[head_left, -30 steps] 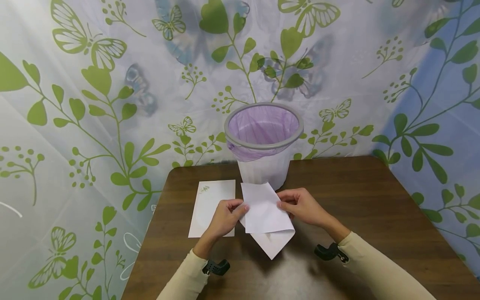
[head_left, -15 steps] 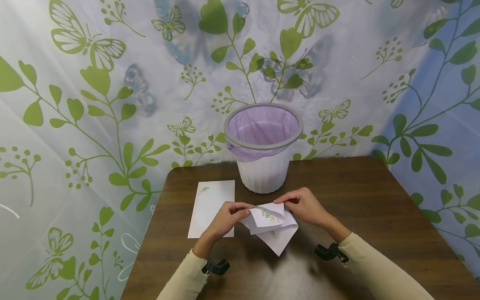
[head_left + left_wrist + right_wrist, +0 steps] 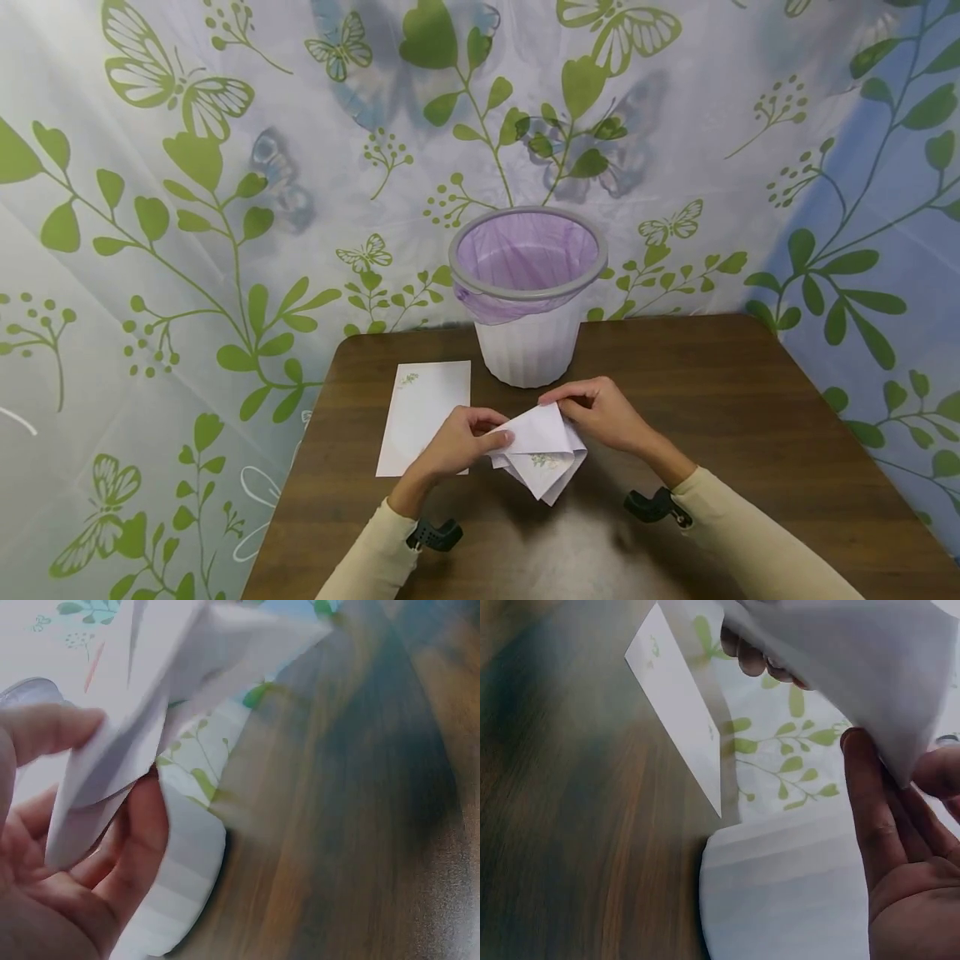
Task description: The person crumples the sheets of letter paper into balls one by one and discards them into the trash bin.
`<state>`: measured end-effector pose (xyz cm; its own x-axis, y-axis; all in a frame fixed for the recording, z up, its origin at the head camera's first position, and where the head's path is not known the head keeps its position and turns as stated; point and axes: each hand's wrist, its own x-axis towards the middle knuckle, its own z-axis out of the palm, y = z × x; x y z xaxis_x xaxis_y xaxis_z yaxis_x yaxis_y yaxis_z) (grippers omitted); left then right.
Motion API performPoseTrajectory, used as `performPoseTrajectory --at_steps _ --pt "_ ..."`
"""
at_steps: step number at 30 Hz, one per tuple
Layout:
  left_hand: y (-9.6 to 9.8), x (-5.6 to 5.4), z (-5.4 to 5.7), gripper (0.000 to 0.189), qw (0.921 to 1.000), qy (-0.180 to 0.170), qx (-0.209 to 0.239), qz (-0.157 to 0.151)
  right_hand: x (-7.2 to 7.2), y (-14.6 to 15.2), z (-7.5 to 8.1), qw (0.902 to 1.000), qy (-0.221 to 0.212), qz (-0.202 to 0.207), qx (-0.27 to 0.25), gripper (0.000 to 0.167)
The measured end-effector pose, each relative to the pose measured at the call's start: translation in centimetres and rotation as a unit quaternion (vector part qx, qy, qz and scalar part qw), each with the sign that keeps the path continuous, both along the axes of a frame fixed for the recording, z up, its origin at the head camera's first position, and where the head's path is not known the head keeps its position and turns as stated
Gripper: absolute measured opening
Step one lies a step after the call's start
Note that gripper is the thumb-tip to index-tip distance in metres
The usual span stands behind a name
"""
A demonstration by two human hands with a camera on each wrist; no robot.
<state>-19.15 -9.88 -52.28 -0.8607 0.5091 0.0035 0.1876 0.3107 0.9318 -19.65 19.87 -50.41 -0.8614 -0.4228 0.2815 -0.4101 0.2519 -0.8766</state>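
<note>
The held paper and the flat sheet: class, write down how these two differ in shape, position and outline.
The held paper is bent into overlapping layers; the flat sheet is spread out.
The held paper is pinched by the left hand and right hand; the flat sheet lies on the table.
The held paper's outline is jagged; the flat sheet's is four-sided.
Both are whitish with green plant prints.

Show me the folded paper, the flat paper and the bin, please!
Folded paper (image 3: 537, 436): head view, on its upper flap, between both hands.
Flat paper (image 3: 424, 410): head view, on its plain middle.
Bin (image 3: 527, 348): head view, on its white outer wall.
</note>
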Motion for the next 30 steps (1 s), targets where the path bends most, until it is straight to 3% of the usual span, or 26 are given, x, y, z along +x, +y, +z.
performPoseTrajectory --at_steps 5,11,14,18,22,26,30 --pt "0.0 0.1 -0.3 0.013 0.9971 0.026 0.030 0.064 0.1 0.3 0.0 0.9969 -0.072 0.026 -0.020 0.034" --pt "0.5 0.3 -0.3 0.011 0.9882 0.045 0.036 0.142 0.0 0.1 -0.7 0.9976 -0.065 0.017 0.018 0.046" --pt "0.9 0.5 -0.2 0.011 0.9887 0.058 0.023 0.136 0.0 -0.3 -0.9 0.9985 -0.046 -0.010 0.027 0.039" --pt "1.3 0.6 0.0 0.014 0.9937 0.069 0.000 0.088 0.1 -0.7 -0.8 0.9980 -0.021 -0.047 0.036 0.024" --pt "1.4 0.7 0.0 0.017 0.9965 0.058 -0.017 0.058 0.4 -0.7 -0.7 0.9980 -0.015 -0.050 0.036 0.020" --pt "1.6 0.8 0.0 0.018 0.9959 0.063 -0.027 0.060 0.5 -0.9 -0.7 0.9982 -0.009 -0.052 0.029 0.016" --pt "1.9 0.8 0.0 0.023 0.9936 0.078 -0.028 0.077 0.7 -1.2 -0.7 0.9975 0.027 -0.061 0.022 0.013"
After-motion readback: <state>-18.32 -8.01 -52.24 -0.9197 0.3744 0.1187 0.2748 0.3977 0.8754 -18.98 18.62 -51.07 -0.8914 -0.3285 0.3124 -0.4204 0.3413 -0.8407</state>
